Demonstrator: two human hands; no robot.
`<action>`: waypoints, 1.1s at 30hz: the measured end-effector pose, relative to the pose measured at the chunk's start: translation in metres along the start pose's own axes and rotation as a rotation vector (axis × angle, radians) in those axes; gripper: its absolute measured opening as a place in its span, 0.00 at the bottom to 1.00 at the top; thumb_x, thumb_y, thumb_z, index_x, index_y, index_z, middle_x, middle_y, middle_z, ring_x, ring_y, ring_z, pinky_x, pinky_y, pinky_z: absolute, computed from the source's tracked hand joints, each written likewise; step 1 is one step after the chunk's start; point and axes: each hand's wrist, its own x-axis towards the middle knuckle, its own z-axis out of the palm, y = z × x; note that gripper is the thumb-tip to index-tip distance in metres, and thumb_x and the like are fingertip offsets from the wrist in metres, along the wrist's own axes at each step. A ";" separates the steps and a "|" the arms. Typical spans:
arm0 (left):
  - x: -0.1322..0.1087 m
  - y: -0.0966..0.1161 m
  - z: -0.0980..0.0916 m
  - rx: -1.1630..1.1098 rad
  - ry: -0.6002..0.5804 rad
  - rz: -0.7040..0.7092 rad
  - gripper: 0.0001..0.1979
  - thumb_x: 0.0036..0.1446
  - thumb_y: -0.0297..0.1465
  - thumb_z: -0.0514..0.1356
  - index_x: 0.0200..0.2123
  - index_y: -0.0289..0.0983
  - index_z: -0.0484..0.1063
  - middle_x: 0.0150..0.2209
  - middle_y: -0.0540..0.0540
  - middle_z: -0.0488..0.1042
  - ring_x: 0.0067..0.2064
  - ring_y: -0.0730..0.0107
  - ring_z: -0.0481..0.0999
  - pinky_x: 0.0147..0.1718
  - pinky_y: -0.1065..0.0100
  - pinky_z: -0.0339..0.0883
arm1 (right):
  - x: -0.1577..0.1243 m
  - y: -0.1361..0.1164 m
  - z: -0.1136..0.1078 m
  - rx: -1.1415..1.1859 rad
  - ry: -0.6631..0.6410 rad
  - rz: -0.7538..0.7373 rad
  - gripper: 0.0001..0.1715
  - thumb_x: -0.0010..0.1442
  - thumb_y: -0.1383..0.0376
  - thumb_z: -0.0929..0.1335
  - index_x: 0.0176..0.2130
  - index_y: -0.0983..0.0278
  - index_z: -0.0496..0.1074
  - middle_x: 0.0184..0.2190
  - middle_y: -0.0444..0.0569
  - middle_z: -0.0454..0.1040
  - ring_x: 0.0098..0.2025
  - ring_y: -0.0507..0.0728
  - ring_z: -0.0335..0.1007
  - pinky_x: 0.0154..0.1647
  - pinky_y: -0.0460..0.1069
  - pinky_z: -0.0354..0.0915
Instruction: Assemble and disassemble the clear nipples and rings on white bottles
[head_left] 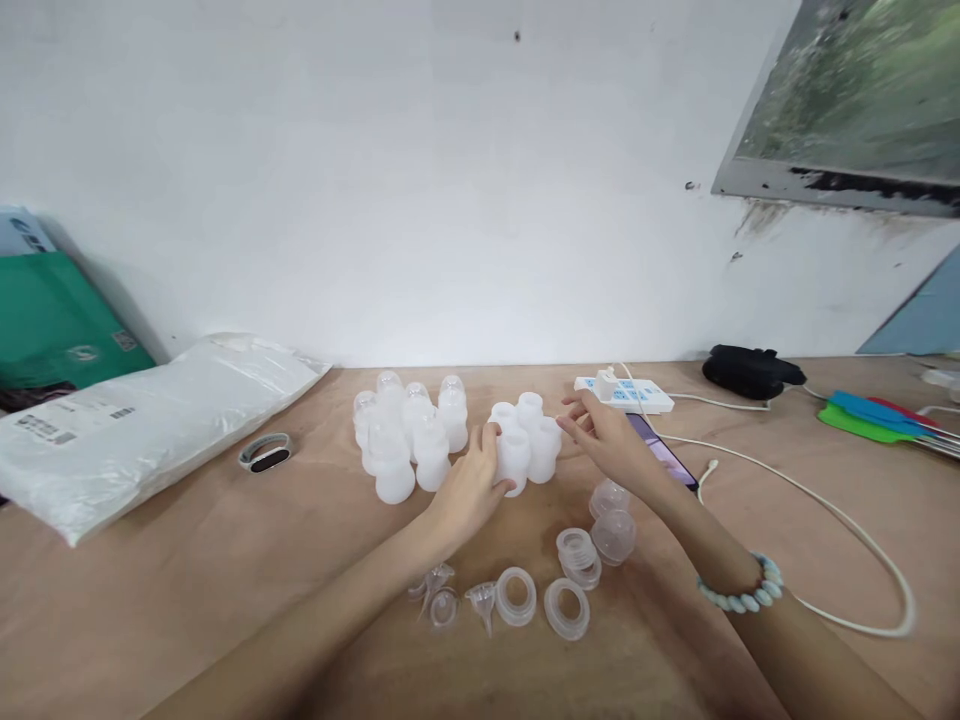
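"Hands first: how are they resting?"

"Left hand (466,492) is curving against the near-left side of the white bottles (514,462), thumb lying low and apart from the fingers. Whether it's gripping one, I'm not able to tell."

"And the other?"

"Right hand (596,428) is holding nothing that I'm seeing; its fingers are spreading loosely at the cluster's right side, touching or just beside it."

"Why both sides?"

"Probably for steadiness: the bottles are standing upright, packed close, and two opposing hands would be keeping them together."

"What's sitting nearby?"

"Domed bottles (394,450) are standing left in their own group, perhaps to stay apart from the undomed ones. Nearer the person, clear rings (577,550), funnel-shaped pieces (482,600) and dome caps (613,537) are lying sorted by kind, seemingly within easy reach."

"Farther out?"

"Past the right hand, a phone (663,452) is lying near a power strip (654,398); leftward, a wristband (268,459) is lying near a white parcel (161,420)."
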 end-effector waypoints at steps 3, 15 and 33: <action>-0.006 0.000 -0.006 -0.013 0.029 0.003 0.25 0.56 0.26 0.62 0.54 0.39 0.54 0.59 0.34 0.61 0.44 0.55 0.78 0.43 0.55 0.72 | -0.014 -0.004 -0.007 0.014 0.061 -0.014 0.08 0.63 0.62 0.64 0.41 0.62 0.68 0.35 0.48 0.76 0.34 0.56 0.73 0.36 0.51 0.66; -0.082 -0.049 -0.061 -0.281 -0.239 0.019 0.12 0.58 0.39 0.62 0.44 0.44 0.73 0.48 0.48 0.74 0.51 0.60 0.72 0.52 0.61 0.65 | -0.046 -0.036 -0.014 -0.181 -0.667 -0.024 0.18 0.48 0.66 0.73 0.42 0.61 0.75 0.37 0.48 0.78 0.39 0.61 0.73 0.33 0.50 0.62; -0.084 -0.065 -0.056 -0.490 -0.263 0.125 0.05 0.59 0.33 0.62 0.33 0.39 0.75 0.40 0.48 0.68 0.39 0.68 0.71 0.39 0.68 0.65 | -0.046 -0.052 0.006 0.194 -0.451 -0.170 0.14 0.65 0.61 0.66 0.48 0.61 0.76 0.38 0.47 0.73 0.33 0.53 0.67 0.34 0.48 0.64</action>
